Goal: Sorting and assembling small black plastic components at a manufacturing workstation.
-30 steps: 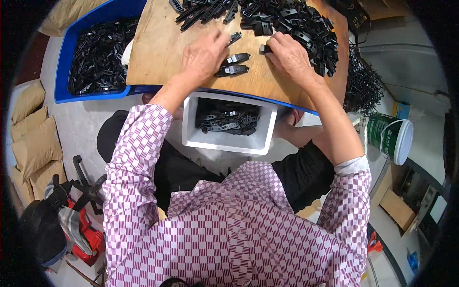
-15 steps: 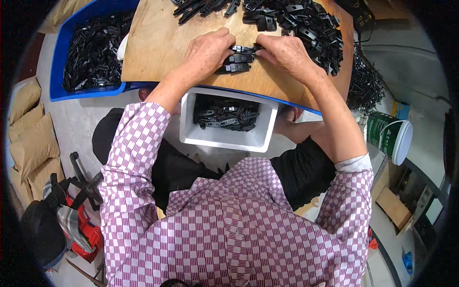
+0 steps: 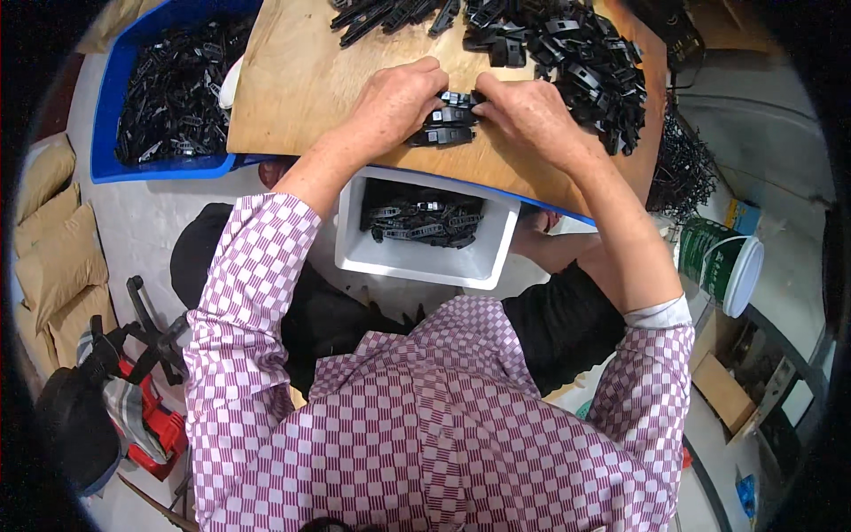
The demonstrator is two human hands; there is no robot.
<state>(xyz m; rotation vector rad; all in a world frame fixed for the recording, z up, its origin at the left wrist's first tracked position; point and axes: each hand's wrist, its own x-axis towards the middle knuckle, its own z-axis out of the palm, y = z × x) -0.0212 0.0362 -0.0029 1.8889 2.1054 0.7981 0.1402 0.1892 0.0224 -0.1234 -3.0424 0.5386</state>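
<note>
My left hand [image 3: 399,97] and my right hand [image 3: 527,113] are close together over the wooden tabletop, both closed in a pinch. Between them a small black plastic part [image 3: 456,98] is gripped at its two ends, partly covered by the fingertips. Two similar black plastic clips lie just nearer to me in a short row: a middle clip [image 3: 454,115] right beside the held one, and a near clip [image 3: 442,136] on the wood. Fine details of the held part are too small to make out.
Loose black parts [image 3: 581,75] are heaped at the right of the tabletop [image 3: 301,80], with long strips [image 3: 381,19] at the back. A blue bin [image 3: 164,170] of parts stands left. Below the table edge is a white box [image 3: 417,269] holding parts. A green bucket [image 3: 709,257] stands right.
The whole view has shifted slightly. My hands have drawn a little closer together around the held black part, while the two nearer clips keep their places in the row.
</note>
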